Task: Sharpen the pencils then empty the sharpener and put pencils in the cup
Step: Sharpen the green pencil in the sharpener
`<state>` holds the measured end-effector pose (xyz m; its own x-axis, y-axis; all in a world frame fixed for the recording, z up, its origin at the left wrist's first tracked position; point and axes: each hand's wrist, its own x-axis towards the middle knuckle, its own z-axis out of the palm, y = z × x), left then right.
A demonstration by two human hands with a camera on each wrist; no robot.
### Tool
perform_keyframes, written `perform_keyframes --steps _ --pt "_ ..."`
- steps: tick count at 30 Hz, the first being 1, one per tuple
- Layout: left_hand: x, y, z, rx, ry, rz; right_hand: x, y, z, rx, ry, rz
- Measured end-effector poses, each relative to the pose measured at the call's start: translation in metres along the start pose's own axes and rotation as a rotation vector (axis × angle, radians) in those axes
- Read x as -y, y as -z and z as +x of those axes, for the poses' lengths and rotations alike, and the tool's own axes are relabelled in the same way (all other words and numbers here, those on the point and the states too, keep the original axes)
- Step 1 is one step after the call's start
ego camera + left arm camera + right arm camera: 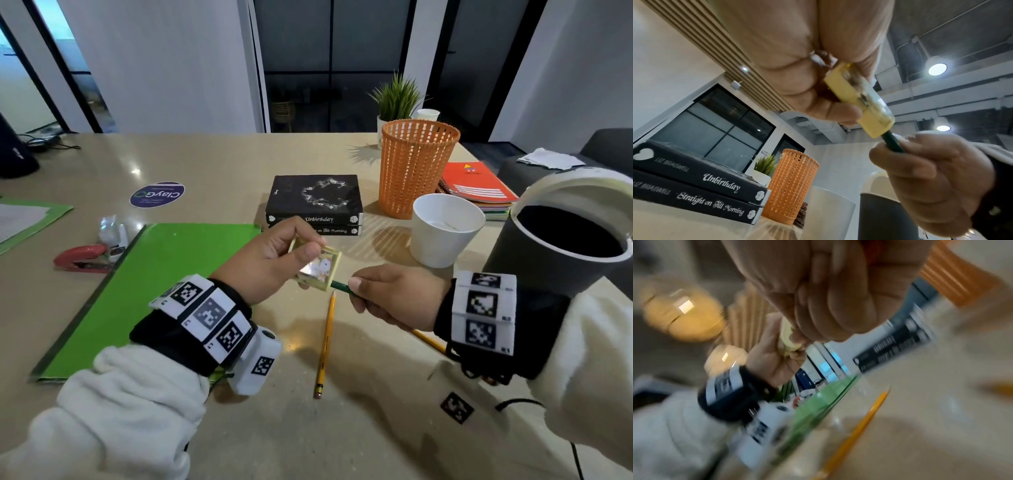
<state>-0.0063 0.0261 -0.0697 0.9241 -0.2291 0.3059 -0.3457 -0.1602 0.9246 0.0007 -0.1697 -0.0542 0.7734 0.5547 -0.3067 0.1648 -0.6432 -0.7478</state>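
Observation:
My left hand (274,257) pinches a pale yellow box sharpener (318,269) above the table; it also shows from below (863,104). My right hand (387,294) grips a dark green pencil (342,286) whose tip sits in the sharpener's hole (892,141). A yellow pencil (326,346) lies on the table below both hands, blurred in the right wrist view (863,421). Another yellow pencil (430,341) pokes out from under my right wrist. A white cup (445,229) stands to the right, behind my right hand.
Two stacked black books (315,202) and an orange mesh basket (416,164) stand behind the hands. A dark bin with an open white lid (561,246) is at the right. A green folder (154,284) and red stapler (82,258) lie left.

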Motion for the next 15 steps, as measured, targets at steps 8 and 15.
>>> perform_keyframes --steps 8,15 --pt "0.001 0.013 0.003 -0.198 0.277 -0.190 -0.017 0.002 0.000 -0.279 0.173 -0.578" --pt "-0.003 0.012 -0.001 -0.222 0.346 -0.279 -0.023 0.002 0.003 -0.362 0.281 -0.601"
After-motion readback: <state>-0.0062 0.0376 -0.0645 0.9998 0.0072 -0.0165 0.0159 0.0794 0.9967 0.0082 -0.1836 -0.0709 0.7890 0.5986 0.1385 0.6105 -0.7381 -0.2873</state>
